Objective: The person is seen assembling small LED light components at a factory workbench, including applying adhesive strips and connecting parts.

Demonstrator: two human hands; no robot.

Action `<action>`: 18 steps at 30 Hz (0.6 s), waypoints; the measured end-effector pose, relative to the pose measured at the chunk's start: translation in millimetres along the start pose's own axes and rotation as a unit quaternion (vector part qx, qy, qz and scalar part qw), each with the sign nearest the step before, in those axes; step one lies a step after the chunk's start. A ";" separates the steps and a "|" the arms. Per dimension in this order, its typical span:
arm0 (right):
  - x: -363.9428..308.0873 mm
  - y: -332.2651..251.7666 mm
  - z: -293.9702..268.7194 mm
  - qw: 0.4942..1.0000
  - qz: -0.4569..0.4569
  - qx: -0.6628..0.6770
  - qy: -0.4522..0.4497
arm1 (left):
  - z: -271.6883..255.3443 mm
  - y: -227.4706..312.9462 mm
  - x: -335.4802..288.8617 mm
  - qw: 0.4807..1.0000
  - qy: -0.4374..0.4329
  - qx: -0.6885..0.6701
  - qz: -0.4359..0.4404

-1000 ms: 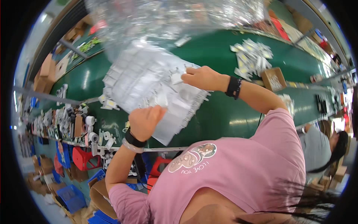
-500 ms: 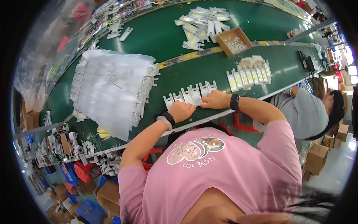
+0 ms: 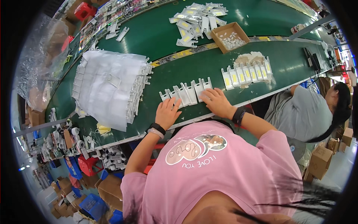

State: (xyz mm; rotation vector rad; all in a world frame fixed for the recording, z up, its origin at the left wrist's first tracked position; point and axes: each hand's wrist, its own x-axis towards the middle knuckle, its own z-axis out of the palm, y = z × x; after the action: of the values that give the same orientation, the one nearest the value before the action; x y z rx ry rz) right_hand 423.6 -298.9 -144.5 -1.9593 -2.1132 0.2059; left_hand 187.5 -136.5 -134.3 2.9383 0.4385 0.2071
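A short row of white plastic housings (image 3: 189,93) with two-pronged far ends lies side by side on the green table in front of me. My left hand (image 3: 167,113) is at the row's left end, fingers apart and the fingertips over the near ends of the pieces. My right hand (image 3: 219,104) is spread at the right end, its fingertips at the last piece. Neither hand grips anything; whether the fingertips press on the pieces I cannot tell. Farther right stands a second row of white housings with yellow strips (image 3: 248,74).
Left is a big stack of housings layered with translucent sheets (image 3: 112,89). A cardboard box of small white parts (image 3: 230,37) and a heap of housings (image 3: 197,22) are at the far side. A person in grey (image 3: 302,114) sits to my right; the table edge (image 3: 145,136) runs close to me.
Both hands have opened from their closed hold on the row's near ends. The left hand has drawn back leftward, and the right has spread toward the row's right end.
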 end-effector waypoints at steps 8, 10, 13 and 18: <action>4.6 -24.0 17.9 1.000 -0.022 0.014 -0.015 | 31.8 4.5 6.6 0.999 0.018 -0.010 0.032; 3.6 -21.2 17.7 1.000 -0.019 0.009 -0.015 | 32.0 -3.6 1.5 0.999 0.018 0.003 0.045; 1.8 -23.2 20.5 1.000 -0.004 0.008 -0.018 | 25.0 -8.5 -3.7 0.999 0.011 -0.008 0.044; -5.2 -27.2 17.6 0.997 0.067 0.025 0.017 | 9.1 3.0 -15.0 0.967 0.046 -0.036 -0.249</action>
State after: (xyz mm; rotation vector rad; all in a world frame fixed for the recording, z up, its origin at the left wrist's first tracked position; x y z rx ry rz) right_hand 392.9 -305.2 -154.5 -2.0627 -1.9384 0.2465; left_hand 175.6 -145.1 -144.4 2.6462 1.1306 0.2844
